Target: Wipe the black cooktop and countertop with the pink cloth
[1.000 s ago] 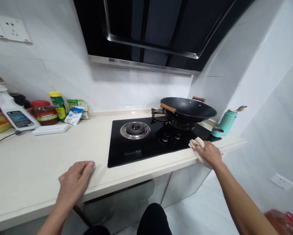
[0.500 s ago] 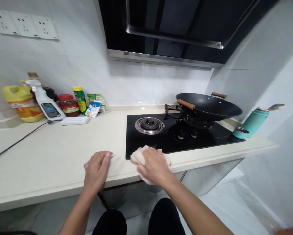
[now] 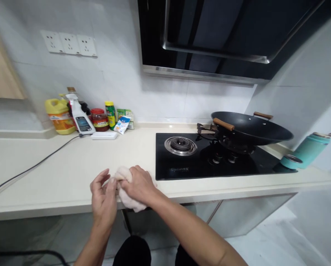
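A pale, crumpled cleaning cloth (image 3: 130,199) is bunched in my right hand (image 3: 140,183), whose fingers are wrapped round it. It is at the counter's front edge, left of the black gas hob (image 3: 193,168), and part of it hangs over the edge. Close against the cloth's left side is my left hand (image 3: 103,195), its fingers curved and apart with the thumb raised. Whether its fingertips touch the cloth is hard to make out.
On the hob's right burner stands a black wok (image 3: 251,129) with wooden handles. A teal flask (image 3: 310,149) leans at the right wall. Along the back left are a yellow jug (image 3: 60,116), a spray bottle (image 3: 81,117) and a red-lidded jar (image 3: 99,120). A black cable (image 3: 40,161) crosses the counter.
My right hand has carried the cloth left, off the hob's front edge, to beside my left hand. My left hand has lifted and opened from resting on the counter. The view has shifted left.
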